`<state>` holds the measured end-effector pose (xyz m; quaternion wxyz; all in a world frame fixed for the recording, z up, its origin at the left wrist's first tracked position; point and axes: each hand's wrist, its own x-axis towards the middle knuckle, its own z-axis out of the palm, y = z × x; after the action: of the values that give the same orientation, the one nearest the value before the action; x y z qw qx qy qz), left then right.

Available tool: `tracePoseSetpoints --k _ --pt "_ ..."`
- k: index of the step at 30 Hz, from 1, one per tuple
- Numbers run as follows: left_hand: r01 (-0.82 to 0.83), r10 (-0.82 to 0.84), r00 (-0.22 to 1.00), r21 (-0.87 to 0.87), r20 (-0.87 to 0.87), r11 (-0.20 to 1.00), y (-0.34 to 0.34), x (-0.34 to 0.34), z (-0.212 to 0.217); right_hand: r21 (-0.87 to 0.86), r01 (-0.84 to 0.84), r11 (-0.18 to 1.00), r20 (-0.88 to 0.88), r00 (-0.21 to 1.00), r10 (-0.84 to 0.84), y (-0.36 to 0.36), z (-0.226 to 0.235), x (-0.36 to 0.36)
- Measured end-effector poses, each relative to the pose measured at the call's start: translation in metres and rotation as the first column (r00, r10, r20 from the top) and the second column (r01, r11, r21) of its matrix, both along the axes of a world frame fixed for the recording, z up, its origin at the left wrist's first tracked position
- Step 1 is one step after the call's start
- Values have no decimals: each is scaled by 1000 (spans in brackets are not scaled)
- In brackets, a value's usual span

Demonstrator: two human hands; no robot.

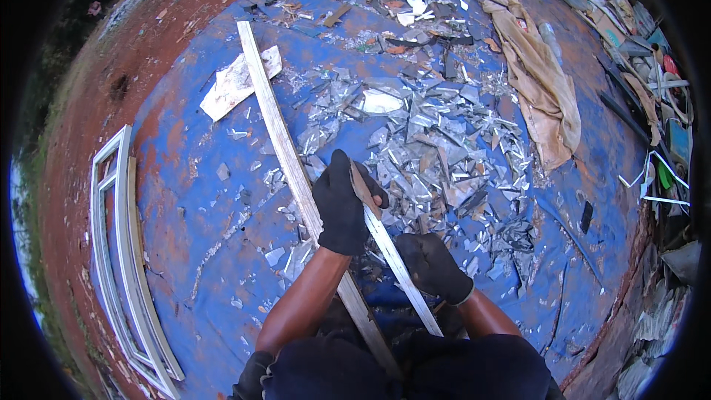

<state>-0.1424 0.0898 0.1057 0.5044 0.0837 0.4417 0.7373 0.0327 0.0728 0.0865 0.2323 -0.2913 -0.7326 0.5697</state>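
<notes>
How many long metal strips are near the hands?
2: one long metal strip lies on the blue tarp; a shorter strip is gripped by both gloved hands. Others may hide under glass shards.

We stand outdoors on red dirt ground under flat daylight. A blue tarp covers it, strewn with broken glass shards. A tan cloth lies crumpled beside a scrap heap.

two gloved hands, two metal strips, one window frame
</notes>
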Motion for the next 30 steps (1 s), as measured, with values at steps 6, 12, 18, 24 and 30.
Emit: tracePoseSetpoints --k 6,12,18,24,30 --pt "42 -42 999 27 19 999 3 3 -4 -756 -55 653 -152 984 -92 -16 -41 -1" --pt "80 -79 997 58 -11 995 2 2 0 -975 -190 -114 -135 918 -373 -25 -22 -12" --pt "28 -28 999 15 -20 999 -2 -5 -11 -356 72 932 69 996 -50 -8 0 5" --pt "0 -3 997 -46 -76 999 1 -2 -14 -366 22 930 94 996 13 -23 -1 6" --pt "-90 68 981 -118 -179 989 -7 -3 -12 401 102 910 181 965 -188 -36 -13 4"
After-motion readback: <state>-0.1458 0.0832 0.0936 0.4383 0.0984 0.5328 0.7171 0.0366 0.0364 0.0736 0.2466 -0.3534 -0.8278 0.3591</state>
